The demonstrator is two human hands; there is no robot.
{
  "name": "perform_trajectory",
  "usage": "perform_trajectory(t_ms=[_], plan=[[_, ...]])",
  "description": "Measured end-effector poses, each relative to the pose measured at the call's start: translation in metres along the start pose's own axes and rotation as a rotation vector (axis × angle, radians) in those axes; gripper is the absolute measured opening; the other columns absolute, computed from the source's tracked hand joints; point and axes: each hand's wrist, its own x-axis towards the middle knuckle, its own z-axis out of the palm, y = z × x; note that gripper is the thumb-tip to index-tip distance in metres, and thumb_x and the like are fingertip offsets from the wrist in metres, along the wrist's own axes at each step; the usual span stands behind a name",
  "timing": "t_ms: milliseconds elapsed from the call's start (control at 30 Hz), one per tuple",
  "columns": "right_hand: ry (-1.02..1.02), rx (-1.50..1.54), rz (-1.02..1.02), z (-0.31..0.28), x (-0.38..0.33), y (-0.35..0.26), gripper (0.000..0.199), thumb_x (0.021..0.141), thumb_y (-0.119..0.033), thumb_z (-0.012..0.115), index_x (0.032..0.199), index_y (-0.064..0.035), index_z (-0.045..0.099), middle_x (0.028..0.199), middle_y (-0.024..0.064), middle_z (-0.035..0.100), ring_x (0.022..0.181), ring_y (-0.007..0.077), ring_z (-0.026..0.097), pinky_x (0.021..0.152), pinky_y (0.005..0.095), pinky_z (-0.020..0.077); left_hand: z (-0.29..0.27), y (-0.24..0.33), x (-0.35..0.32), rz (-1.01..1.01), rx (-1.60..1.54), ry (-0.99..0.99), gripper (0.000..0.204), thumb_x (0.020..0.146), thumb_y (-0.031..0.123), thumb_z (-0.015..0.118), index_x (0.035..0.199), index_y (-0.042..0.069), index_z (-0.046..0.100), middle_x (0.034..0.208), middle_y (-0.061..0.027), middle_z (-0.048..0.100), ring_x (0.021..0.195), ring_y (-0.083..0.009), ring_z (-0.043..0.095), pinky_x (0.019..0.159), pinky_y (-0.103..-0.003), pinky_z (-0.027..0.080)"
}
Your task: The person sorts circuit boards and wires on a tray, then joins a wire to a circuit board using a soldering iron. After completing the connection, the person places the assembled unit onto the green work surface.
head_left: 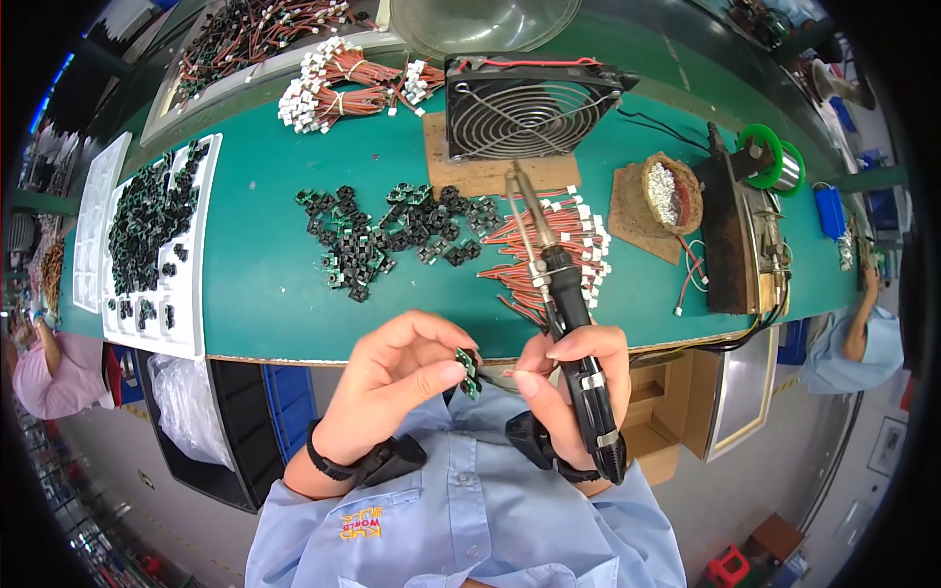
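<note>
In front of my chest, my left hand (397, 377) pinches a small green circuit board (469, 374) between thumb and fingers. My right hand (578, 377) is wrapped round a black-handled soldering iron (566, 284). The iron points up and away, its metal tip near the foot of the fan. A small reddish end shows at my right thumb and fingertip, close to the board; I cannot make out its kind. Beyond my hands lie a pile of small black-and-green circuit boards (358, 240) and, partly behind the iron, a bundle of red-black wires with white connectors (588, 240).
A black fan (524, 113) stands on a wooden board. To the right are a round dish of whitish bits (667, 191), a dark box (730, 235) and a green solder spool (774, 162). A white tray (191, 304) of boards lies left. Other people sit at both sides.
</note>
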Motion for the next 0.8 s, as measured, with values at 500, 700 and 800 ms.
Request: perform_trajectory(t_ms=[500, 700, 800], plan=[[-0.084, -0.298, -0.089, 0.009, 0.006, -0.011, 0.036, 0.073, 0.003, 0.067, 0.097, -0.0093, 0.044, 0.075, 0.0038, 0.062, 0.068, 0.0091, 0.055, 0.074, 0.0264, 0.0382, -0.001, -0.017, 0.003, -0.023, -0.364, -0.153, 0.019, 0.087, 0.010, 0.057, 0.102, 0.002, 0.051, 0.100, -0.0079, 0.057, 0.093, -0.0151, 0.054, 0.083, -0.030, 0.042], [-0.091, -0.374, -0.140, 0.009, 0.007, -0.014, 0.038, 0.071, 0.002, 0.069, 0.097, -0.0110, 0.044, 0.076, 0.0009, 0.063, 0.065, 0.0078, 0.056, 0.087, 0.0322, 0.0274, 0.000, -0.018, 0.002, -0.002, -0.371, -0.152, 0.018, 0.087, 0.011, 0.058, 0.101, 0.002, 0.051, 0.101, -0.0087, 0.057, 0.094, -0.0158, 0.054, 0.084, -0.030, 0.041], [-0.101, -0.323, -0.122, 0.009, 0.006, -0.014, 0.039, 0.070, 0.001, 0.070, 0.098, -0.0117, 0.045, 0.076, -0.0007, 0.064, 0.065, 0.0074, 0.057, 0.087, 0.0331, 0.0234, 0.001, -0.017, 0.002, 0.014, -0.364, -0.163, 0.017, 0.087, 0.011, 0.057, 0.101, 0.002, 0.051, 0.101, -0.0095, 0.057, 0.095, -0.0164, 0.053, 0.084, -0.030, 0.041]])
